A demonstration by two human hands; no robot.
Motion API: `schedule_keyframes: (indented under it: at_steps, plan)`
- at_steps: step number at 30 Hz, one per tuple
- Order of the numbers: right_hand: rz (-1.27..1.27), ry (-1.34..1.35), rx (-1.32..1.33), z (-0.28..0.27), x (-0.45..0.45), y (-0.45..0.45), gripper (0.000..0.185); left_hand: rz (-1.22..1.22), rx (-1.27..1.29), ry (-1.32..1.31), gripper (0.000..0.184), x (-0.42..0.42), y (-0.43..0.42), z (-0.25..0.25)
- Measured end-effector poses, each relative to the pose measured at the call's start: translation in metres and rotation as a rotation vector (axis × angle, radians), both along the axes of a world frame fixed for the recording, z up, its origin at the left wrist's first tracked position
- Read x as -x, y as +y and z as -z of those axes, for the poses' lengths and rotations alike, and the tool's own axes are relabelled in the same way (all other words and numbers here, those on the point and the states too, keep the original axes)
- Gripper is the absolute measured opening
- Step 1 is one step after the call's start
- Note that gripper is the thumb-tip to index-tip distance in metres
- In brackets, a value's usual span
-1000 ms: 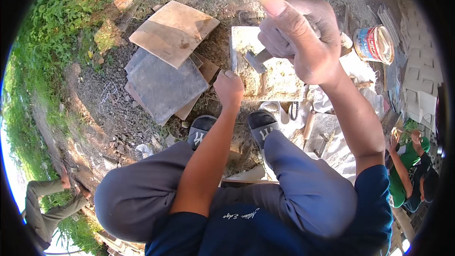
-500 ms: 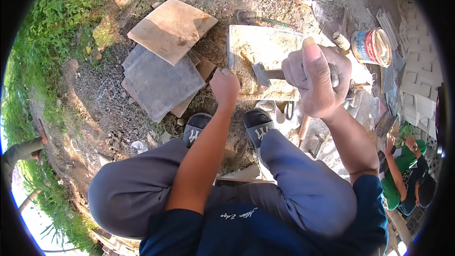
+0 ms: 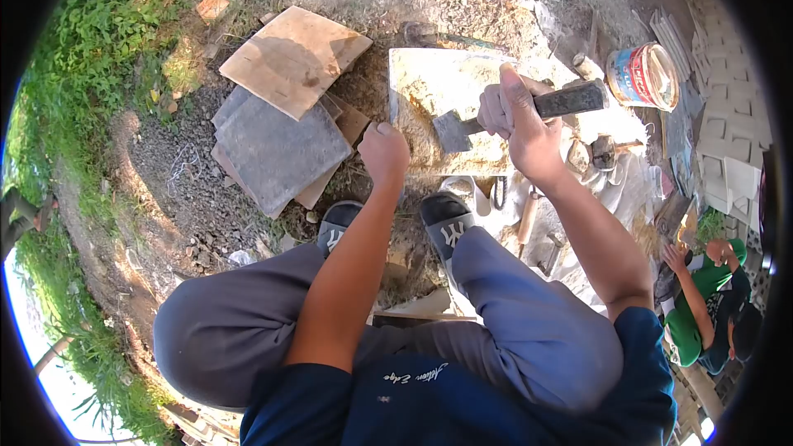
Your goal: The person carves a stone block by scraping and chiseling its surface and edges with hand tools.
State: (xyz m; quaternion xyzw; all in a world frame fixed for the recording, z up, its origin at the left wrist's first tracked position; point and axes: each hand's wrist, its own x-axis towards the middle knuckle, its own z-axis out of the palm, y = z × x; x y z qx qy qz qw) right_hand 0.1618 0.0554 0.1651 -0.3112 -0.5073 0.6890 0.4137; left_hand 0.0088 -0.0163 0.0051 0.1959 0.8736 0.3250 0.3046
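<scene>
A square tile (image 3: 406, 83) with a rough, crumbly layer of mortar on its upper face lies on the ground before me. My left hand (image 3: 385, 152) is closed at its near left edge, gripping it; the fingertips are hidden. Above the tile's right part, my right hand (image 3: 529, 128) is wrapped round a scraper (image 3: 578, 99) with a thick dark handle, thumb laid along it. The tool's flat grey blade (image 3: 452, 131) points left, over the mortar. I cannot tell whether the blade touches it.
Left of the tile is a stack of tiles, a beige one (image 3: 297, 58) on top of a grey one (image 3: 281, 149). A labelled bucket (image 3: 643, 76) stands at right. Near my feet lies a wooden-handled tool (image 3: 529, 216). Another person (image 3: 702, 297) in green sits at far right.
My right hand has tilted and shifted slightly left, so the scraper's dark handle now shows. My left hand stays at the tile's edge. The other person's hands have shifted.
</scene>
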Motion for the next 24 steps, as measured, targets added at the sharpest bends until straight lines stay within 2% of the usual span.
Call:
schedule_keyframes:
  at_steps: [5, 7, 11, 12, 13, 15, 16, 19, 24]
  plan:
    - [0.067, 0.178, 0.081, -0.003, -0.027, 0.024, 0.050, 0.000, 0.016, 0.012, 0.043, -0.001, 0.000, -0.001]
    - [0.125, 0.378, 0.131, -0.013, -0.028, 0.037, 0.047, 0.016, 0.018, 0.018, 0.044, -0.001, 0.002, -0.002]
    - [0.203, 0.288, 0.003, -0.038, -0.015, 0.050, 0.046, 0.026, 0.000, 0.024, 0.045, -0.001, 0.001, -0.004]
    - [0.161, 0.269, -0.090, -0.041, -0.013, 0.057, 0.053, 0.029, -0.019, 0.045, 0.045, -0.002, 0.001, -0.004]
    - [0.164, 0.271, -0.089, -0.044, -0.010, 0.062, 0.053, 0.032, -0.019, 0.047, 0.045, -0.002, 0.000, -0.004]
    - [-0.001, 0.271, -0.122, -0.048, -0.003, 0.072, 0.064, 0.018, -0.025, 0.027, 0.045, -0.002, 0.001, -0.004]
    - [0.011, 0.238, -0.107, -0.047, 0.003, 0.073, 0.070, 0.020, -0.027, 0.030, 0.045, -0.002, 0.001, -0.004]
    - [-0.024, 0.175, -0.187, -0.032, 0.008, 0.078, 0.073, 0.040, -0.018, 0.023, 0.045, 0.000, 0.001, -0.002]
    - [-0.142, 0.213, -0.065, -0.041, 0.016, 0.067, 0.084, 0.019, -0.037, 0.049, 0.044, 0.001, -0.001, 0.009]
